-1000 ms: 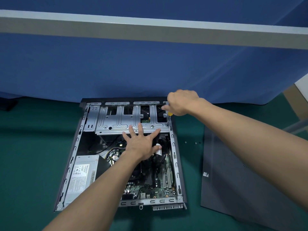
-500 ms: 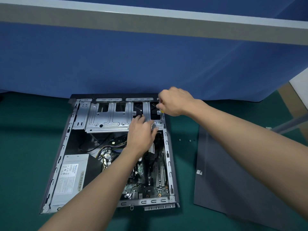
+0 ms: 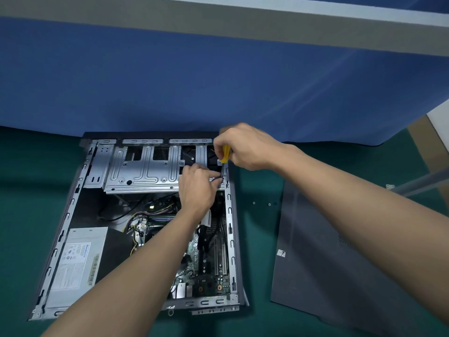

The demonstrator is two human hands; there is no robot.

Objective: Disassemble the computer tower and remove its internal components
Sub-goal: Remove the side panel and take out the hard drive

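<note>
While the computer tower [image 3: 72,203] lies on its side with the open face up, near the far edge of the green worktop [image 3: 255,239], I've got both hands at its far right corner. My right hand [image 3: 250,148] is wrapped around a yellow-handled screwdriver [image 3: 226,153], which points down at the case rim. My left hand [image 3: 196,188] sits just below it, fingers curled in, pinching a small piece [image 3: 216,179] at the right end of the metal drive cage [image 3: 145,173]. What that piece is, I can't tell from here. Power supply [image 3: 75,261] sits in the near left corner of the case, circuit board [image 3: 209,283] along the right side. Side panel [image 3: 328,263] lies flat on the worktop to the right of the tower, with loose screws [image 3: 254,203] between the two.
</note>
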